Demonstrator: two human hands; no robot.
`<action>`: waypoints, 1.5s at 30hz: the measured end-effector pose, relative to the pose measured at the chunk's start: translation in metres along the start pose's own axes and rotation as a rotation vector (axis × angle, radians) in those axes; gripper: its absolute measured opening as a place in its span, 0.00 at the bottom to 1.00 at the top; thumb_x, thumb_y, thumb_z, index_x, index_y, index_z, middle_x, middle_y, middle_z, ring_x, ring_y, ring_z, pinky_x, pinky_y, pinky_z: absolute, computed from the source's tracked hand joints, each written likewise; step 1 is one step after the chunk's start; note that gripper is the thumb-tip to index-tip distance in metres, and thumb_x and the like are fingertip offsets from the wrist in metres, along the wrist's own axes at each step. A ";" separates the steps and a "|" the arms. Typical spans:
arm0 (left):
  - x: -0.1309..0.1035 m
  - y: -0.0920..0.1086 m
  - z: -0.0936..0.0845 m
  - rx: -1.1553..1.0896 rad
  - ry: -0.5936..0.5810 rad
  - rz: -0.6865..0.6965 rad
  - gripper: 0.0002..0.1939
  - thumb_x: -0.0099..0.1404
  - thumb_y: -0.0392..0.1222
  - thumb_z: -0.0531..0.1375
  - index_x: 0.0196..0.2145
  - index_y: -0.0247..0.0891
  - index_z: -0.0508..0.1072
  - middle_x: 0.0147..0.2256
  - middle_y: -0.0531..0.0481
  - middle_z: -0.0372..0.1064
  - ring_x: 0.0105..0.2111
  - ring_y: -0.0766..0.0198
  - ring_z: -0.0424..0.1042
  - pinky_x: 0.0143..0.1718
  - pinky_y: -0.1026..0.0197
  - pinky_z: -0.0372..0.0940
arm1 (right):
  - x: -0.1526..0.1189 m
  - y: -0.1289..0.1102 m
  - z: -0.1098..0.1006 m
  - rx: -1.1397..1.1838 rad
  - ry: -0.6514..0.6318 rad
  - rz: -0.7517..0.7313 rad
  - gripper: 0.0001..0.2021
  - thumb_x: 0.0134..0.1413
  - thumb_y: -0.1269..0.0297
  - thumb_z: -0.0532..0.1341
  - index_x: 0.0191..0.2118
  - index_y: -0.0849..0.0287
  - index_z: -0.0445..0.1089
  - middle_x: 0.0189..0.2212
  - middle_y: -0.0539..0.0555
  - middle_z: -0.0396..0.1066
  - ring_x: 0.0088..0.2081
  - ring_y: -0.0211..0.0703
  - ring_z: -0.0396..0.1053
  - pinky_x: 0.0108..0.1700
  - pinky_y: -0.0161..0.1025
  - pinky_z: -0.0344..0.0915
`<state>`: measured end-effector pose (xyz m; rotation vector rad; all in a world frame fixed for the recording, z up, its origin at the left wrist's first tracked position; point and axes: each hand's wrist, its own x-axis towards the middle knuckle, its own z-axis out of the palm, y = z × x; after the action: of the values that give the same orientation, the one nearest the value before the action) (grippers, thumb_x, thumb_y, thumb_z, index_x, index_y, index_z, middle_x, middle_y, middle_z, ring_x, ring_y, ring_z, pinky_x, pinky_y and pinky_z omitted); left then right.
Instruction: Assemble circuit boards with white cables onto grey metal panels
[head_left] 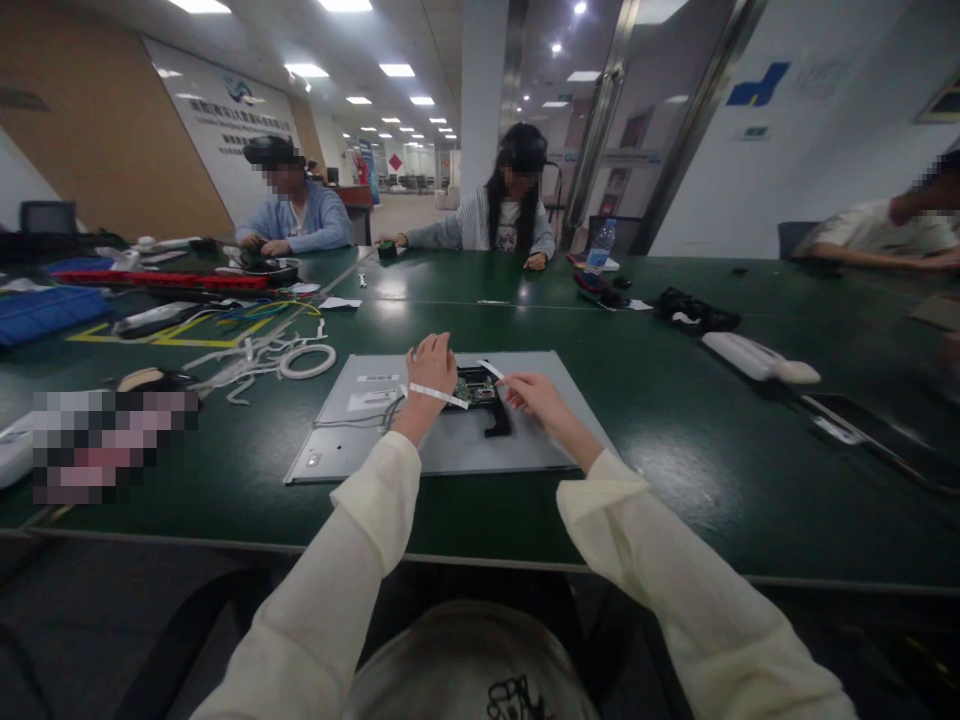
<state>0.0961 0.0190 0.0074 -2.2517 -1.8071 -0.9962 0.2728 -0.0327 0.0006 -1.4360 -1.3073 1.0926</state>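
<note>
A flat grey metal panel (420,455) lies on the table in front of me, with a green circuit board (480,387) and a black bracket (498,420) at its middle. My left hand (433,368) is over the board's left side, fingers curled together and fingertips hidden. Across the back of that hand, near the wrist, runs a narrow white strip (439,396), its right end sticking out over the board. To the right, my right hand (536,393) pinches a short white strip (491,370) above the board. Grey cables (349,423) run leftward over the panel.
Left of the panel are a white ring (307,362), tangled white strips (244,362) and a blue tray (56,315). A white device (739,355) and a dark flat device (877,430) lie right. A bottle (601,245) stands at the back. Several people sit around the table.
</note>
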 end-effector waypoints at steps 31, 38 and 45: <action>0.009 0.006 0.043 0.126 -0.420 0.252 0.18 0.65 0.35 0.44 0.48 0.39 0.67 0.49 0.45 0.68 0.53 0.58 0.63 0.56 0.48 0.52 | 0.019 0.007 -0.001 -0.127 -0.041 0.202 0.09 0.53 0.69 0.53 0.30 0.66 0.68 0.18 0.50 0.65 0.16 0.26 0.60 0.14 0.24 0.43; 0.009 0.005 0.041 0.124 -0.449 0.233 0.18 0.65 0.37 0.44 0.49 0.41 0.66 0.48 0.47 0.69 0.49 0.60 0.66 0.57 0.48 0.50 | 0.019 0.007 0.009 -0.433 0.013 0.088 0.11 0.53 0.71 0.51 0.25 0.65 0.68 0.19 0.54 0.69 0.18 0.33 0.65 0.22 0.28 0.59; 0.007 0.006 0.040 0.123 -0.444 0.229 0.19 0.65 0.36 0.43 0.50 0.41 0.65 0.49 0.46 0.68 0.50 0.60 0.65 0.57 0.47 0.48 | 0.013 0.000 0.021 -1.014 0.192 -0.064 0.14 0.55 0.64 0.51 0.34 0.66 0.73 0.35 0.66 0.72 0.40 0.51 0.70 0.39 0.40 0.63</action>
<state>0.1194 0.0408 -0.0184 -2.6743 -1.6327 -0.3540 0.2535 -0.0186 -0.0048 -2.1115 -1.8475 0.1736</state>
